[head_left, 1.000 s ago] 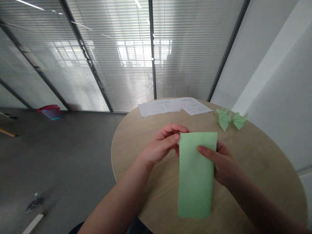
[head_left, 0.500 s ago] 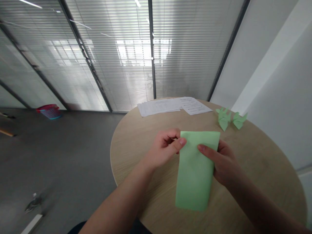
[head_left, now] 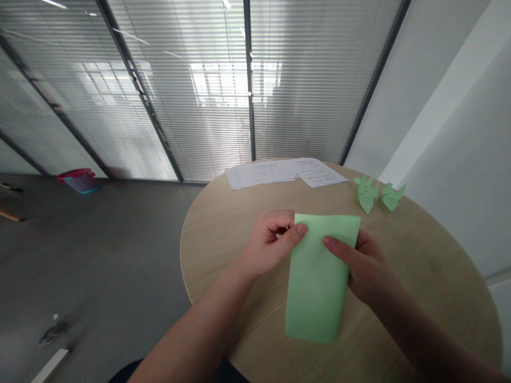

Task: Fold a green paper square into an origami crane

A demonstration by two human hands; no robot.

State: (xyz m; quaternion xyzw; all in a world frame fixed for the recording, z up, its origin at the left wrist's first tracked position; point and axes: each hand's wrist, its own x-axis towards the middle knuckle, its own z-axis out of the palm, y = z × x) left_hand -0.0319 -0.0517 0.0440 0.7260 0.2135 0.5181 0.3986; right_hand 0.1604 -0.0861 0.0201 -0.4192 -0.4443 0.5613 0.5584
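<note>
A light green sheet of paper (head_left: 317, 290), folded into a tall rectangle, is held up over the round table. My left hand (head_left: 271, 240) pinches its upper left corner, the thumb on the near face and the fingers behind. From the right edge, my right hand (head_left: 365, 268) grips it with the thumb flat on the front; its other fingers are hidden behind the paper. Beyond my right hand, two folded green paper figures, one (head_left: 366, 195) beside the other (head_left: 392, 197), rest on the tabletop.
White printed sheets (head_left: 261, 174) lie at the far side of the wooden table (head_left: 215, 223). Behind it stands a glass partition with blinds (head_left: 303, 80), and a white wall (head_left: 459, 149) is at right. A red and blue basket (head_left: 82, 182) sits on the floor at left.
The lower end of the green paper has shifted very slightly left and up. My left thumb lies a touch further onto the paper; both hands keep their hold.
</note>
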